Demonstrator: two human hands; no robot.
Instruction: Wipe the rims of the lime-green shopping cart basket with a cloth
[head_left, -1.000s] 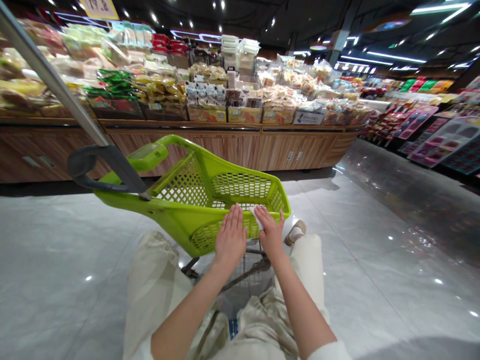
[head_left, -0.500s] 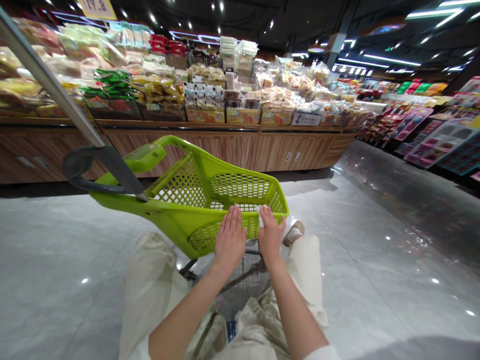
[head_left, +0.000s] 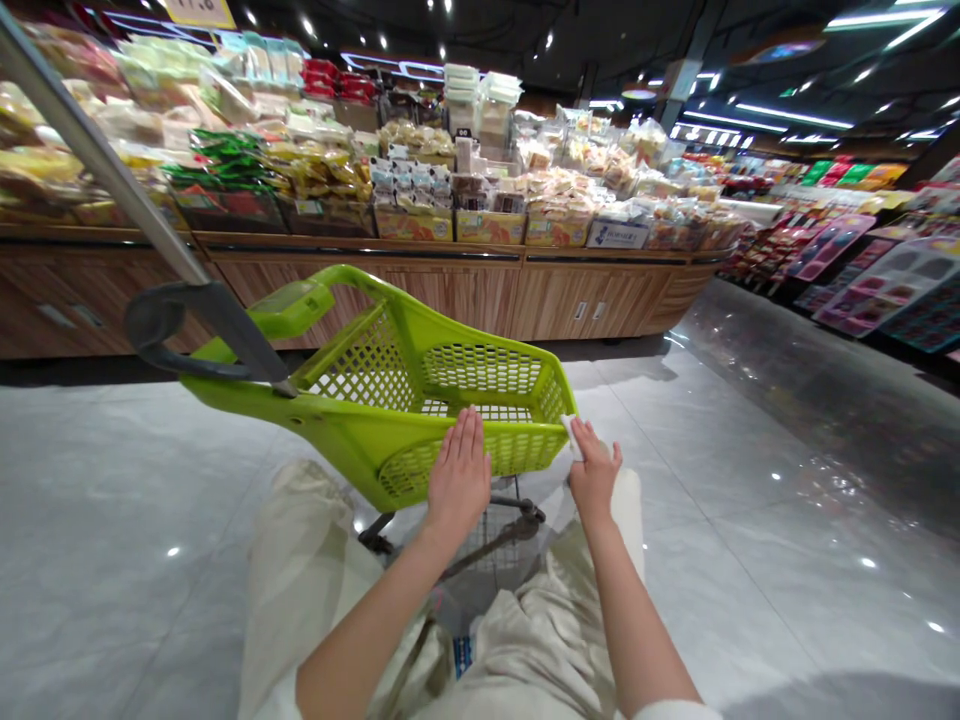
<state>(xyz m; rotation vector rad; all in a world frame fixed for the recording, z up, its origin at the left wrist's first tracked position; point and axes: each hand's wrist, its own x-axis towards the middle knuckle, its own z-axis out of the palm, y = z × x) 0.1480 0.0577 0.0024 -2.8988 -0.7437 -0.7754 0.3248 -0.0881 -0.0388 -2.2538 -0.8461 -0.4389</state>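
Note:
A lime-green shopping cart (head_left: 360, 425) with a latticed plastic basket stands sideways before me. My left hand (head_left: 460, 480) lies flat against the near side of the basket, its fingers straight and reaching the rim. At the basket's right corner, my right hand (head_left: 595, 470) presses a small white cloth or tissue (head_left: 570, 428) to the rim. Most of that white piece is hidden under the fingers. Inside the basket only the lattice floor and walls show. A grey handle piece (head_left: 217, 335) with a metal pole sits at the cart's left end.
Beyond the cart runs a wood-fronted counter (head_left: 450, 300) piled with packaged foods (head_left: 322, 170). Racks of goods (head_left: 885, 275) stand at the right along a shiny aisle floor (head_left: 750, 430). My knees flank the cart's wheeled base (head_left: 517, 520).
My right hand has slid right along the basket's near rim to the corner, taking the white piece with it. The left hand has stayed in place.

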